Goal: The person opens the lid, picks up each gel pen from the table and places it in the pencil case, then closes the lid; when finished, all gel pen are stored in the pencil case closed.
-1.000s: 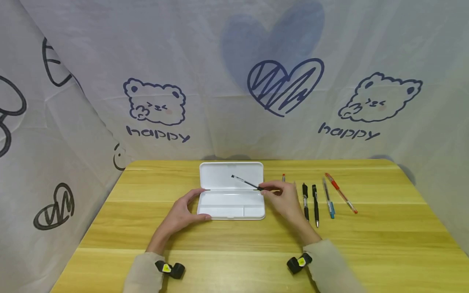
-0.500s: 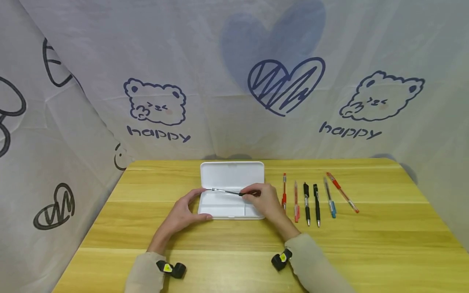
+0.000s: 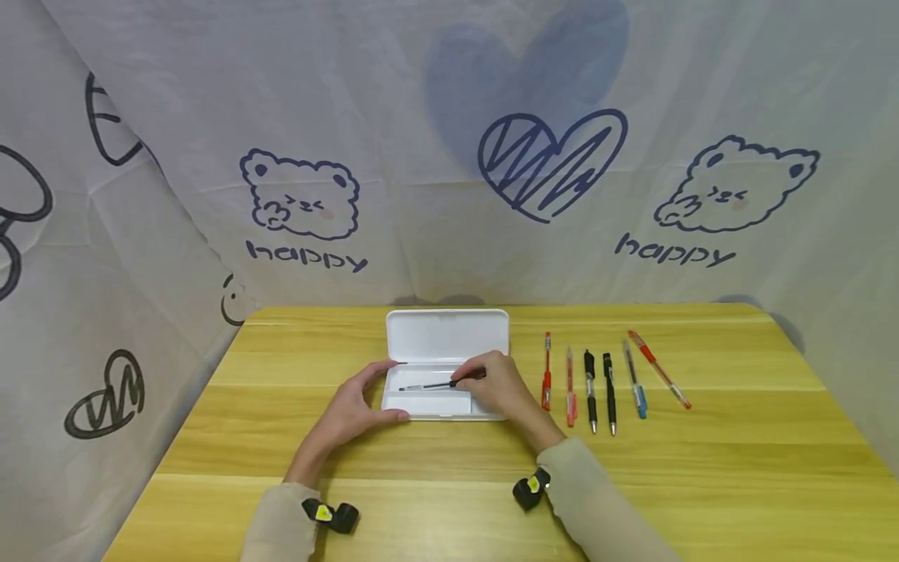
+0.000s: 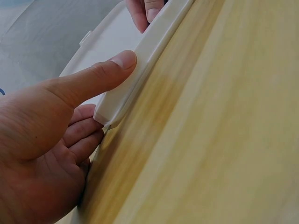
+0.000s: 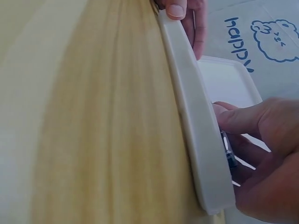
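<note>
A white pencil case (image 3: 447,336) lies on the table with its lid raised toward the back; a divider splits its tray into a long rear compartment and smaller front ones. My left hand (image 3: 351,410) holds the case's left end, fingers spread between front edge and hinge. In the left wrist view, the thumb (image 4: 122,60) lies over the front wall. My right hand (image 3: 500,386) pinches a black pen (image 3: 426,386) by its dark end, low over the rear compartment, tip pointing left. In the right wrist view, part of the pen (image 5: 229,154) shows beneath the fingers.
Right of the case lie a red pen (image 3: 546,382), a pink pen (image 3: 570,390), two black pens (image 3: 591,394), a blue pen (image 3: 635,382) and another red pen (image 3: 659,368). A printed curtain (image 3: 421,257) hangs behind the wooden table (image 3: 435,499).
My right hand has carried the pen leftward from the case's right end and lowered it over the rear compartment, turning it nearly level. My left hand has stayed on the case.
</note>
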